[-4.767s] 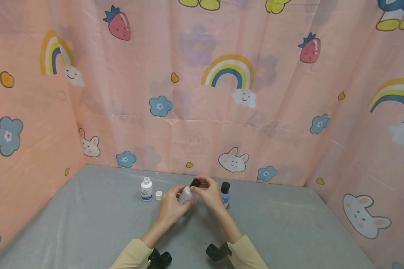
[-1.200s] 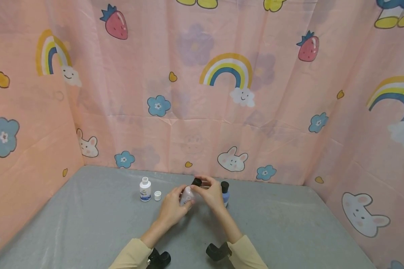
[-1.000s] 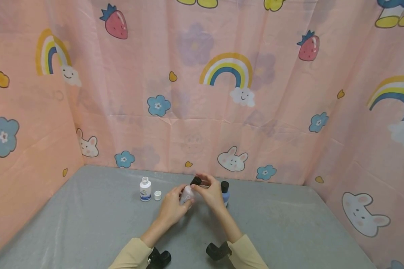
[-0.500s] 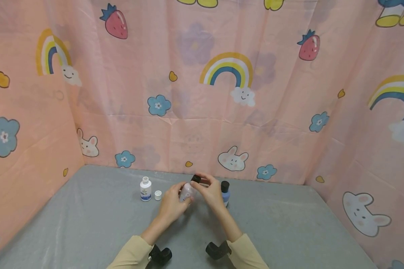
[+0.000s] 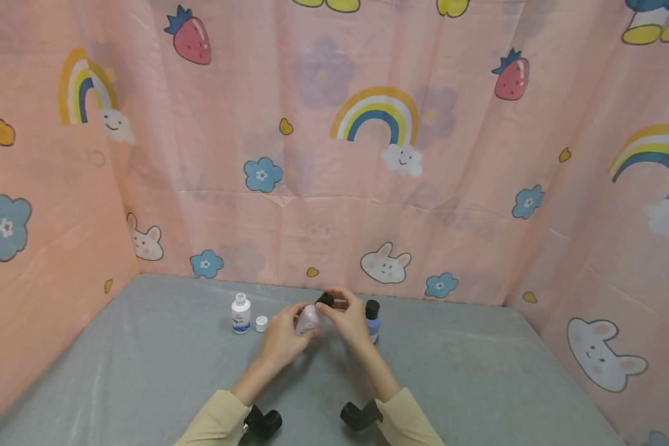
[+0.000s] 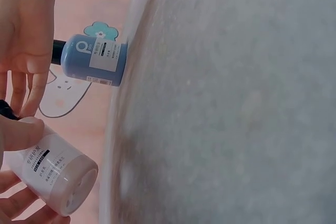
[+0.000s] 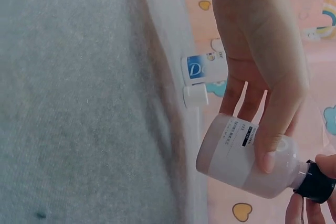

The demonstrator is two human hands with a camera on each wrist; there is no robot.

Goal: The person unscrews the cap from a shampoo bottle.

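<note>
My left hand (image 5: 281, 339) grips a pale pink bottle (image 7: 239, 156) by its body, with the thumb along the label side. The bottle is tilted, its neck toward my right hand (image 5: 350, 319). Thumb and fingers of that hand pinch the black cap (image 7: 315, 181) at the bottle's neck; a short stretch of pale neck shows below the cap. Both hands are raised over the far part of the table. Just right of my right hand stands a blue bottle (image 6: 93, 60) with a black cap, partly hidden by that hand in the head view.
A small white bottle (image 5: 241, 314) with an uncovered neck stands upright to the left of my hands. Its side is near a loose white cap (image 5: 261, 324) on the grey table (image 5: 468, 371). A pink patterned curtain (image 5: 323, 217) hangs behind the table and at both sides.
My hands stay in nearly the same place, gripping the pink bottle and its black cap. The cap and right fingers shift slightly, and the bottle's tilt varies a little.
</note>
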